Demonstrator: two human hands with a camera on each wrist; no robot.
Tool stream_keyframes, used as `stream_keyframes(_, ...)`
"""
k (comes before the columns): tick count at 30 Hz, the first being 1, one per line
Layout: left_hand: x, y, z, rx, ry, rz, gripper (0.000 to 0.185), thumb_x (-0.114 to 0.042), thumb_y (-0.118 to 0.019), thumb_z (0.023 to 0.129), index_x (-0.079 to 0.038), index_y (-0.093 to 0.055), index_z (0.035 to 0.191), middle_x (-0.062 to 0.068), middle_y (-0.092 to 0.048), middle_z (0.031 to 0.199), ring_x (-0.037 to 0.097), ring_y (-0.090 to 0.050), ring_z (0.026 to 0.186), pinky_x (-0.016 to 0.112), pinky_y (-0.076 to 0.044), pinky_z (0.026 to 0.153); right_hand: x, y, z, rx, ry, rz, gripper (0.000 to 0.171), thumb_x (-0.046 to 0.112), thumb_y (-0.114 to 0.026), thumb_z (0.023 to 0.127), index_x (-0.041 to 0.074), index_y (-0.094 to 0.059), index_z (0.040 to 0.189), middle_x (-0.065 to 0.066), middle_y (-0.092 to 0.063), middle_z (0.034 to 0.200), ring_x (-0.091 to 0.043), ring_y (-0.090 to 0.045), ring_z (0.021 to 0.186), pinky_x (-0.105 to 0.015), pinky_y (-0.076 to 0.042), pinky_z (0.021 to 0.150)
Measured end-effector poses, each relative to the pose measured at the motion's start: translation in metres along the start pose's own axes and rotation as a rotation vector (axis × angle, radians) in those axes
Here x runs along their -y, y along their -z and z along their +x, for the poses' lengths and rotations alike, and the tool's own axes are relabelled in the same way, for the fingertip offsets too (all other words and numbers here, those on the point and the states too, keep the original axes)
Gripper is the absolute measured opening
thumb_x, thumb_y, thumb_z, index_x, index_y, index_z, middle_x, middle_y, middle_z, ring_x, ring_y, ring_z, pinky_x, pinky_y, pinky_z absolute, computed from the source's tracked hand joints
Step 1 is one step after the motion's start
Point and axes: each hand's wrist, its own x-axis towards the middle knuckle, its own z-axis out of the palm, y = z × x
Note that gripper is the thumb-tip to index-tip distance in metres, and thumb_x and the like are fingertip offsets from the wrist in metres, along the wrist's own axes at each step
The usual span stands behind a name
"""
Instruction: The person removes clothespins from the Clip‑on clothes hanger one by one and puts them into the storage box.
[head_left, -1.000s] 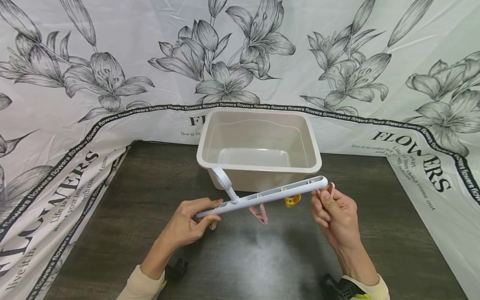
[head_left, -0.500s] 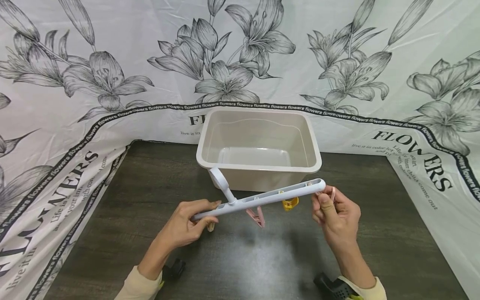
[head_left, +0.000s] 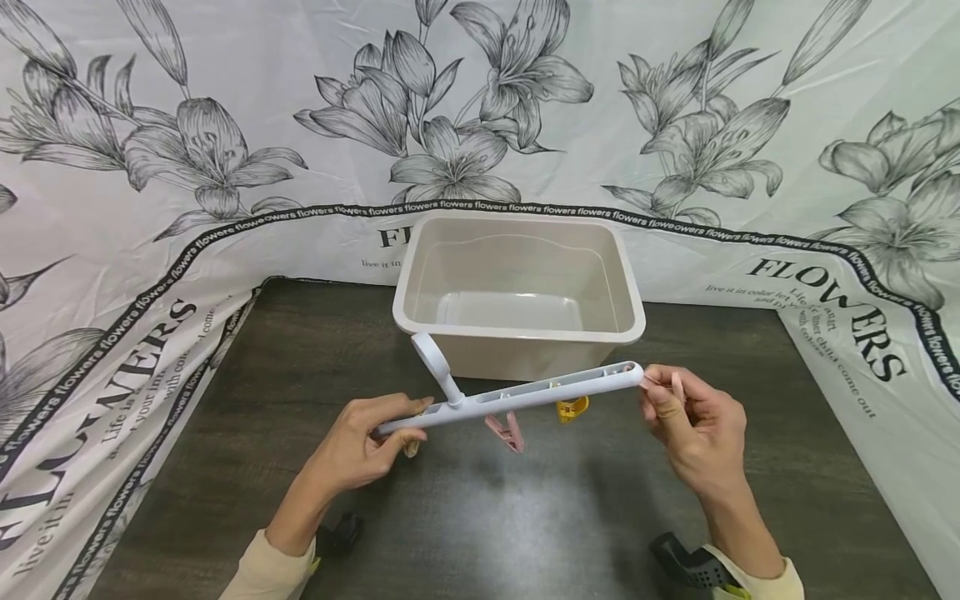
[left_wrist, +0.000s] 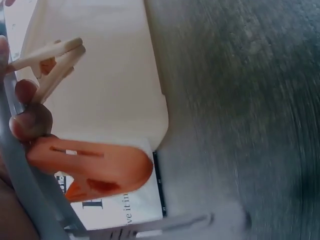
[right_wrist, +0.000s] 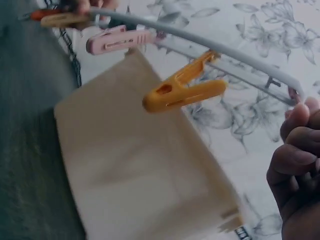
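A pale blue clip hanger (head_left: pixel 517 402), a long slotted bar with a hook, is held tilted above the table. My left hand (head_left: pixel 363 437) grips its left end between thumb and fingers. At its right end my right hand (head_left: pixel 697 429) pinches a pale pink clip (head_left: pixel 678 387), mostly covered by the fingers. A pink clip (head_left: pixel 507 433) and a yellow clip (head_left: pixel 572 409) hang from the bar's middle. In the left wrist view a beige clip (left_wrist: pixel 62 60) and an orange clip (left_wrist: pixel 100 167) show by the left fingers, with a blurred pale grey clip (left_wrist: pixel 185 225) below.
Behind the hanger a beige plastic bin (head_left: pixel 517 337) stands on the dark wooden table (head_left: pixel 315 333). White cloth (head_left: pixel 225 67) printed with flowers covers the wall and both sides of the table.
The hanger has shifted slightly left and its right end has dropped a little. My right hand has moved right, widening the space between its fingers and the bar's end.
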Motion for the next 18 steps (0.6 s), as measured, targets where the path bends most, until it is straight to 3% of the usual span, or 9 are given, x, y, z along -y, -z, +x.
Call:
stream_keyframes(3, -0.001, -0.001, 0.001, -0.021, -0.016, 0.039, 0.043, 0.002, -0.081, 0.083, -0.008, -0.072, 0.125, -0.005, -0.067, 0.075, 0.001, -0.061, 0.058, 0.01, -0.043, 0.052, -0.003, 0.0, -0.002, 0.008, -0.033, 0.045, 0.017, -0.021, -0.046, 0.098, -0.015, -0.062, 0.099, -0.002, -0.056, 0.072, -0.01, -0.036, 0.046, -0.026, -0.023, 0.035)
stream_keyframes(9, -0.004, -0.004, 0.004, -0.061, -0.005, 0.095, 0.044, 0.001, -0.082, 0.083, -0.018, -0.072, 0.121, -0.011, -0.069, 0.078, -0.005, -0.058, 0.06, 0.009, -0.04, 0.049, -0.007, -0.009, -0.005, 0.003, -0.166, 0.302, 0.027, -0.01, -0.034, 0.107, -0.01, -0.061, 0.109, -0.003, -0.056, 0.076, -0.017, -0.03, 0.049, -0.031, -0.02, 0.039)
stream_keyframes(15, -0.004, -0.005, 0.006, -0.067, 0.022, 0.086, 0.041, -0.001, -0.082, 0.084, -0.019, -0.071, 0.119, -0.009, -0.074, 0.08, -0.007, -0.054, 0.059, 0.008, -0.035, 0.047, -0.003, -0.009, -0.008, -0.026, -0.334, 0.224, 0.027, 0.006, -0.039, 0.11, -0.004, -0.065, 0.112, 0.002, -0.059, 0.076, -0.018, -0.033, 0.052, -0.032, -0.025, 0.043)
stream_keyframes(18, -0.002, -0.006, 0.006, -0.072, 0.022, 0.075, 0.039, -0.002, -0.081, 0.085, -0.019, -0.071, 0.119, -0.006, -0.077, 0.087, -0.009, -0.048, 0.056, 0.008, -0.032, 0.046, -0.002, -0.007, -0.008, -0.009, -0.357, 0.184, 0.03, 0.009, -0.039, 0.111, -0.004, -0.065, 0.116, 0.004, -0.054, 0.076, -0.019, -0.032, 0.054, -0.032, -0.025, 0.044)
